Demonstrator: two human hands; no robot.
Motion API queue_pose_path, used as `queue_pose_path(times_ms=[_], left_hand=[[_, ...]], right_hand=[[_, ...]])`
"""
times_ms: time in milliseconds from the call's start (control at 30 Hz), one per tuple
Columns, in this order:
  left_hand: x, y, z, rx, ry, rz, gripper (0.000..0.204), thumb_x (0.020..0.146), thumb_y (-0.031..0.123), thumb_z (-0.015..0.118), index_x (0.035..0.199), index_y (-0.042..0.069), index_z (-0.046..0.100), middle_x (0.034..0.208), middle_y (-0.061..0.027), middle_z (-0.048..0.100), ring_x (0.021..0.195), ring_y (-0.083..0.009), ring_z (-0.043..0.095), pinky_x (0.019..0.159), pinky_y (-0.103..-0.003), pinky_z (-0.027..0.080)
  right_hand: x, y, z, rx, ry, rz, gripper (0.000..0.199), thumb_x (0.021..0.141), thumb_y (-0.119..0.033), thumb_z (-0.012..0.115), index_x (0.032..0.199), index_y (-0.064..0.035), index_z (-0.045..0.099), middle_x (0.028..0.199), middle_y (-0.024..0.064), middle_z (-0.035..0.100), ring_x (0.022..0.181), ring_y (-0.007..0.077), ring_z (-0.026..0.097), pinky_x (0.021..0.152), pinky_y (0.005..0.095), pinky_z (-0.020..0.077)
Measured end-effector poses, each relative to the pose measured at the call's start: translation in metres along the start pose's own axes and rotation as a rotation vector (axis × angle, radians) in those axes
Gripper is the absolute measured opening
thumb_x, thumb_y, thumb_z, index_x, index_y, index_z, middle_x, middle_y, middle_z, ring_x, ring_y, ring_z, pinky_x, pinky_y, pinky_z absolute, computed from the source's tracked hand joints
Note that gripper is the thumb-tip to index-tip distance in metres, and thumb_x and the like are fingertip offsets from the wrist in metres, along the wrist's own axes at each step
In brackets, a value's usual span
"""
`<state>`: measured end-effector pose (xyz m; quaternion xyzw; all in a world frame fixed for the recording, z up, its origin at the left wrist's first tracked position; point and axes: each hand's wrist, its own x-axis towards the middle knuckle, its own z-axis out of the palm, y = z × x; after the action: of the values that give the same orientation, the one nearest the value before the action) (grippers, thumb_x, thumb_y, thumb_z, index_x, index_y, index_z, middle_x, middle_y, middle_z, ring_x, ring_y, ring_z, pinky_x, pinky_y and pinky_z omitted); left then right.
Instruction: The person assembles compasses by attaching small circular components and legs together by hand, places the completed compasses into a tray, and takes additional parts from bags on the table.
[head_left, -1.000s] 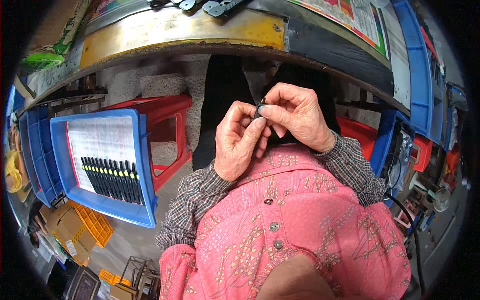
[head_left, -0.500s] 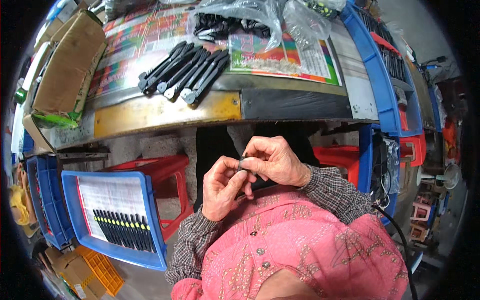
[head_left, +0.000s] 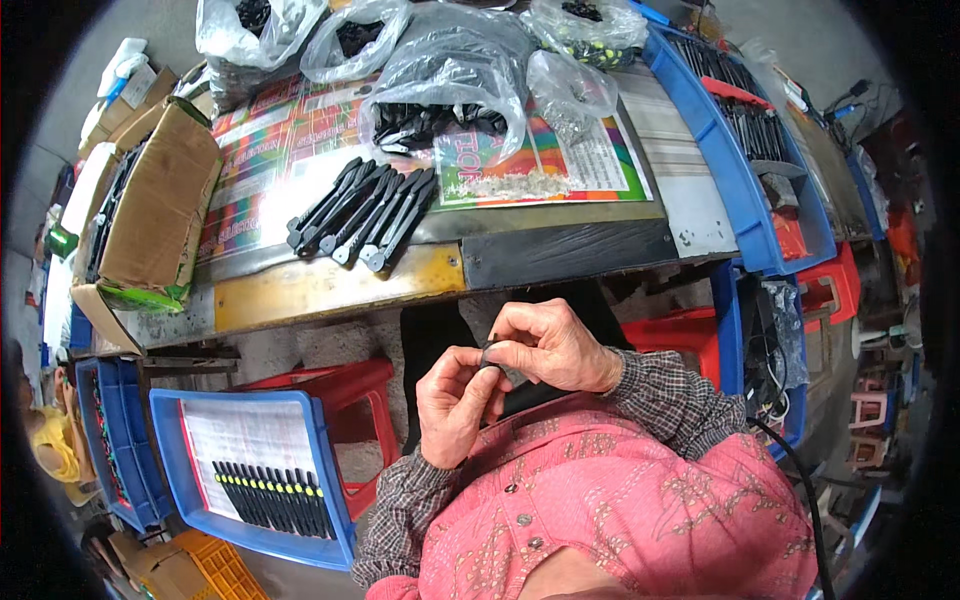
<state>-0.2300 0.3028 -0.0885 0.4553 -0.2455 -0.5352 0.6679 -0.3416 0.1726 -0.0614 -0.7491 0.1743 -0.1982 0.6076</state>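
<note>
Close together in front of my body, both hands pinch a small dark piece (head_left: 490,354). The fingers cover most of it, so its kind cannot be made out. My left hand (head_left: 455,405) holds it from below with thumb and fingertips. From above, my right hand (head_left: 553,347) closes thumb and index finger on it. Across from my hands, a row of long, slim black plastic parts (head_left: 365,215) with rounded ends lies near the table's front edge. On my left, a blue tray (head_left: 165,455) holds a neat row of black sticks with yellow-green spots (head_left: 272,495).
Clear bags of black parts (head_left: 450,70) sit on the table (head_left: 340,287). An open cardboard box (head_left: 155,205) stands at its left end. At the right is a long blue tray (head_left: 700,120) with black parts. Red stools (head_left: 380,435) stand beneath, and a black cable (head_left: 812,500) hangs at right.
The head view has tilted up, so the table, bags and hands appear lower in it. Both hands keep their pinch on the small dark piece, with only slight finger movement.
</note>
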Motion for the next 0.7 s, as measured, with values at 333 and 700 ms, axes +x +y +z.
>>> queue_pose_path(times_ms=[333, 700], left_hand=[[0.006, 0.012, 0.011, -0.009, 0.015, 0.01, 0.009, 0.091, 0.007, 0.056, 0.096, 0.0, 0.055, 0.075, -0.0043, 0.062, 0.055, -0.0042, 0.049, 0.046, -0.017, 0.037], [0.019, 0.022, 0.024, -0.007, 0.021, 0.05, 0.008, 0.089, 0.007, 0.059, 0.095, 0.002, 0.055, 0.072, -0.0064, 0.061, 0.049, -0.0058, 0.047, 0.042, -0.019, 0.034]], right_hand=[[0.008, -0.018, -0.019, 0.041, -0.062, 0.106, 0.018, 0.083, -0.012, 0.065, 0.077, 0.0016, 0.056, 0.062, 0.0037, 0.057, 0.055, 0.0067, 0.052, 0.049, 0.0254, 0.0428], [0.024, -0.049, -0.056, -0.07, -0.21, 0.157, 0.019, 0.083, -0.017, 0.065, 0.082, 0.0008, 0.06, 0.066, 0.0072, 0.059, 0.059, 0.0117, 0.055, 0.053, 0.0283, 0.0435]])
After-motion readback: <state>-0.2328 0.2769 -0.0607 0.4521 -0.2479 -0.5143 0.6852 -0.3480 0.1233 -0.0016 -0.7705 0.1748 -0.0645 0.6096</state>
